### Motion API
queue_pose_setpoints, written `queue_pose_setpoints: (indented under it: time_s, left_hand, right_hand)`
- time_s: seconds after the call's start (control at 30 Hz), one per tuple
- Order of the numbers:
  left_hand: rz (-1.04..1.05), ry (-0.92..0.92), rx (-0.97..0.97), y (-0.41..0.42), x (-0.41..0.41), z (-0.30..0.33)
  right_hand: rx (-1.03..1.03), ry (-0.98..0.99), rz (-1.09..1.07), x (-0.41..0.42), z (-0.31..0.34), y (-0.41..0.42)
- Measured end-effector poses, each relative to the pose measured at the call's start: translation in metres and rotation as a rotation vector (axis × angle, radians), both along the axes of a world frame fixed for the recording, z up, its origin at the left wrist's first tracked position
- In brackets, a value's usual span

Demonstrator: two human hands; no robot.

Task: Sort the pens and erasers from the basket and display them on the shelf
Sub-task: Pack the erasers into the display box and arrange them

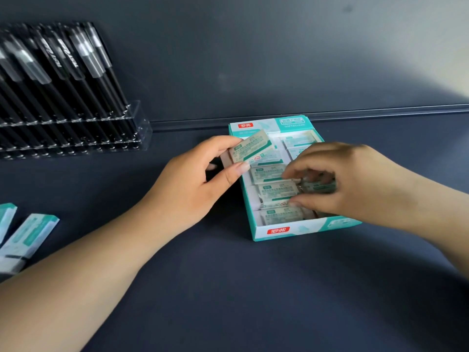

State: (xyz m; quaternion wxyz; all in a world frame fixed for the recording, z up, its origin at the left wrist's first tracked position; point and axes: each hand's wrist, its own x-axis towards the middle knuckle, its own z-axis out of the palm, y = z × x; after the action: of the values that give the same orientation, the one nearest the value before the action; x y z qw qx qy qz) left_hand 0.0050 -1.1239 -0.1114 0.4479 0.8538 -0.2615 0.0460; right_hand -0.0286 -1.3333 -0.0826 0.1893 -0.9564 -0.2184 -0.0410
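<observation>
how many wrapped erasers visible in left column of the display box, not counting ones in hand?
3 in the teal box: one mid-column, one below it, one nearest the front. The left hand and its eraser may hide more.

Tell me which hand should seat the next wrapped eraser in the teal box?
Left, probably: the left hand already pinches a wrapped white eraser above the teal cardboard box; the right hand is busy inside.
</observation>
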Motion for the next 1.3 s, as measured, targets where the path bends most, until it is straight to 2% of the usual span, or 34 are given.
queue_pose_setpoints:
  time_s: [0.13, 0.3, 0.37, 0.47, 0.6, 0.73, 0.93, 1.07, 1.2, 1.3]
  left_hand:
    - [-0.022, 0.056, -0.059, -0.002, -0.001, 0.004]
    - [-0.023, 0.036, 0.018, -0.001, 0.0, 0.005]
    - [-0.009, -0.035, 0.071, 0.0, -0.001, 0.003]
    - [0.063, -0.17, 0.144, -0.002, -0.005, 0.002]
    - [0.056, -0.358, 0.115, -0.006, -0.012, 0.004]
    - [-0.017, -0.446, 0.053, -0.008, -0.018, 0.004]
    - [-0.071, -0.456, 0.044, -0.011, -0.024, 0.003]
    - [-0.112, -0.202, 0.088, -0.009, -0.022, 0.002]
    - [-0.186, -0.251, 0.245, -0.006, -0.016, -0.004]
    - [-0.214, -0.222, 0.348, -0.006, -0.017, -0.006]
  right_hand:
    - [0.04, 0.011, -0.01, 0.0, 0.0, 0.004]
    - [0.067, 0.064, -0.024, -0.001, 0.001, 0.006]
    - [0.078, 0.099, -0.009, -0.002, 0.002, 0.004]
    - [0.325, 0.148, -0.018, -0.005, 0.008, -0.002]
    - [0.492, 0.053, 0.018, -0.009, 0.011, -0.009]
    - [0.359, -0.096, 0.098, -0.014, 0.009, -0.004]
    - [0.109, -0.222, 0.133, -0.015, 0.011, -0.005]
    - [-0.032, -0.186, 0.085, -0.013, 0.017, -0.022]
    - [-0.047, -0.115, -0.013, -0.013, 0.019, -0.046]
    - [-0.085, -0.091, -0.034, -0.015, 0.017, -0.045]
